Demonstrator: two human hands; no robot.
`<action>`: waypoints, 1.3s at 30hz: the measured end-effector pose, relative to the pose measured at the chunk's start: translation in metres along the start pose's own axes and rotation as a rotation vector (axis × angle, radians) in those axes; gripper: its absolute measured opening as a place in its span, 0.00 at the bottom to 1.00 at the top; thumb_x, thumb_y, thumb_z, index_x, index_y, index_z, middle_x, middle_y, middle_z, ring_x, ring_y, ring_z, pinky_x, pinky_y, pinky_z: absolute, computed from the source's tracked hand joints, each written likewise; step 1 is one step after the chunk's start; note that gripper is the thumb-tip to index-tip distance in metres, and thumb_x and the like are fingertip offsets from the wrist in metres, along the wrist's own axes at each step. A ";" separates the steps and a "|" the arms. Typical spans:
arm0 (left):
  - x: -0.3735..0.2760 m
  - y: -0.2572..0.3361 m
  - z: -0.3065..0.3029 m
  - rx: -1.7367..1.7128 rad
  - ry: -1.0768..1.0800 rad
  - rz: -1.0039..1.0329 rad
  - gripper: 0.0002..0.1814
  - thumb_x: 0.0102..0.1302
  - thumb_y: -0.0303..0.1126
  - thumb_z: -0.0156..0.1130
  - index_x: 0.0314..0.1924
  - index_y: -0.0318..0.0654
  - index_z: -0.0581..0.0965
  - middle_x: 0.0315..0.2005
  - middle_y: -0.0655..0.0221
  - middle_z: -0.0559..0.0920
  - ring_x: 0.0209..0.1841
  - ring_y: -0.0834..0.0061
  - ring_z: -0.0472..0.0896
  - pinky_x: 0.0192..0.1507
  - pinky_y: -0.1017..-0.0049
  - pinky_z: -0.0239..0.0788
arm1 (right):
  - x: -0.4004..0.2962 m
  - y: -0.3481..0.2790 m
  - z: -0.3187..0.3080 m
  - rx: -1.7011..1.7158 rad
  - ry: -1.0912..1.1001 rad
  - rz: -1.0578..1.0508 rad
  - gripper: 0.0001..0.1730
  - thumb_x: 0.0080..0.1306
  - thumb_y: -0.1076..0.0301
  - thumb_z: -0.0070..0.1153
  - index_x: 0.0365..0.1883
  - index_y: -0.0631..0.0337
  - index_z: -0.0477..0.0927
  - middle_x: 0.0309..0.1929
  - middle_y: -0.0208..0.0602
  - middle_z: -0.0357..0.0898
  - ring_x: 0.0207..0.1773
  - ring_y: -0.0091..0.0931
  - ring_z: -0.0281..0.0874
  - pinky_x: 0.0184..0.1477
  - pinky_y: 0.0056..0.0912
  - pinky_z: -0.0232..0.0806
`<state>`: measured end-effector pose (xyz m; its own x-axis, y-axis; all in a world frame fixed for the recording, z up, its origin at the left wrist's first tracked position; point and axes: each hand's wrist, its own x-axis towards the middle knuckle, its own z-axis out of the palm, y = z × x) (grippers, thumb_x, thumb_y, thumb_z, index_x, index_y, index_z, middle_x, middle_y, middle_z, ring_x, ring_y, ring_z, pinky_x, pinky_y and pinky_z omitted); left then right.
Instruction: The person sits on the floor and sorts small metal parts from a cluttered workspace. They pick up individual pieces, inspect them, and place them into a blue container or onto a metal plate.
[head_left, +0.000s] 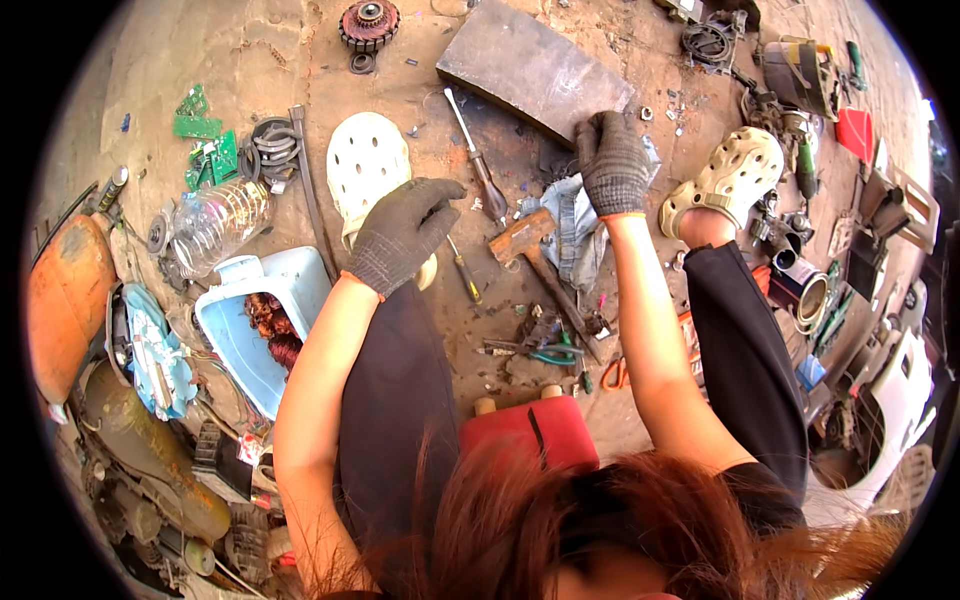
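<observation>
My left hand (405, 236), in a dark knit glove, hovers over my left knee near a cream clog (367, 154). Its thumb stands apart from the fingers and nothing shows between them. My gloved right hand (613, 165) has bent fingers at the right corner of a thick metal block (536, 64); whether they grip it or hold something small is hidden. Beneath that wrist lies crumpled blue denim cloth (574, 236). A wood-handled hammer (536, 244) rests against the cloth. Between my hands lie a long screwdriver (480, 161) and a smaller yellow-and-black one (466, 276).
A light-blue plastic tub (247, 337) with copper wire coils (271, 315) stands left, below a clear plastic bottle (221, 225) and green circuit boards (217, 157). A motor rotor (369, 26) lies beyond. Pliers (551, 354) and orange-handled scissors (616, 373) lie near a red stool (532, 435).
</observation>
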<state>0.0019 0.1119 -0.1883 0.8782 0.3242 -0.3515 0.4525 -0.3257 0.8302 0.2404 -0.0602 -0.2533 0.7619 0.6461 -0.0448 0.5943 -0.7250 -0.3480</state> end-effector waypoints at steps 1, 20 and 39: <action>0.001 -0.003 0.001 -0.009 0.000 -0.008 0.15 0.64 0.29 0.59 0.50 0.34 0.78 0.41 0.62 0.81 0.42 0.72 0.79 0.48 0.74 0.70 | 0.007 -0.004 -0.004 -0.028 0.071 0.009 0.16 0.65 0.57 0.54 0.38 0.62 0.77 0.37 0.51 0.79 0.40 0.45 0.79 0.43 0.47 0.70; 0.008 -0.015 0.003 -0.063 0.104 0.003 0.14 0.64 0.32 0.60 0.48 0.34 0.79 0.43 0.58 0.83 0.46 0.65 0.80 0.50 0.71 0.70 | 0.041 -0.032 -0.032 -0.001 -0.011 0.231 0.21 0.64 0.53 0.51 0.37 0.65 0.79 0.38 0.56 0.80 0.44 0.47 0.78 0.49 0.46 0.69; 0.007 -0.015 -0.001 -0.336 0.123 -0.130 0.14 0.65 0.30 0.58 0.50 0.34 0.79 0.38 0.66 0.83 0.37 0.81 0.81 0.37 0.79 0.72 | 0.062 -0.019 -0.023 0.000 0.011 0.184 0.19 0.63 0.56 0.53 0.36 0.66 0.81 0.37 0.55 0.82 0.44 0.47 0.80 0.49 0.46 0.71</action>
<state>0.0010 0.1195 -0.2028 0.7825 0.4548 -0.4253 0.4647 0.0280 0.8850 0.2824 -0.0114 -0.2277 0.8603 0.5003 -0.0977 0.4449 -0.8305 -0.3351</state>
